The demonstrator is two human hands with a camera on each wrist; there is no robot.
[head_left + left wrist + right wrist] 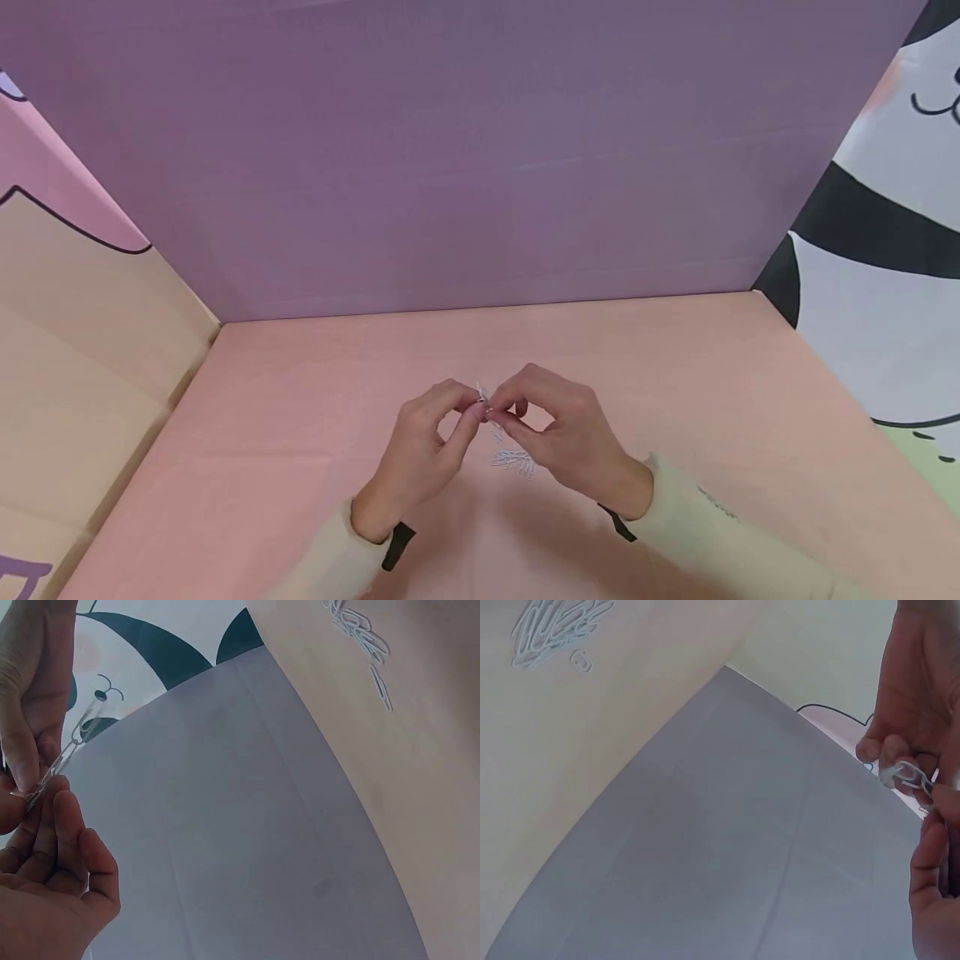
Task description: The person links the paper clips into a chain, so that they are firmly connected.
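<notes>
- Nearest to us are our two cream sleeves, each with a dark strap at the wrist, coming up from the lower edge of the head view.
- Our left hand is raised just above the table, its fingers curled inward, thumb and forefinger tips pinching one end of a small white paper clip.
- Our right hand meets it fingertip to fingertip, fingers likewise curled, pinching the same paper clip from the other side, so the clip sits right between the two sets of fingertips (in the air, clear of the table).
- In the left wrist view the clip shows as a thin wire loop running up from our left fingertips into the grip of the right hand.
- In the right wrist view the clip lies between the right fingers and the left hand; we cannot tell whether it is one clip or two linked together.
- Just below the fingertips, on the side towards our wrists, a loose heap of white paper clips lies on the table, apart from both hands.
- The same heap appears in the corner of each wrist view, well away from the fingers.
- The table under and beyond the fingers is covered in pale pink.
- Beyond the fingers stands a purple back panel.
- Left of the fingers is a tan and pink side panel; right of them a side panel with a black-and-white cartoon figure.
</notes>
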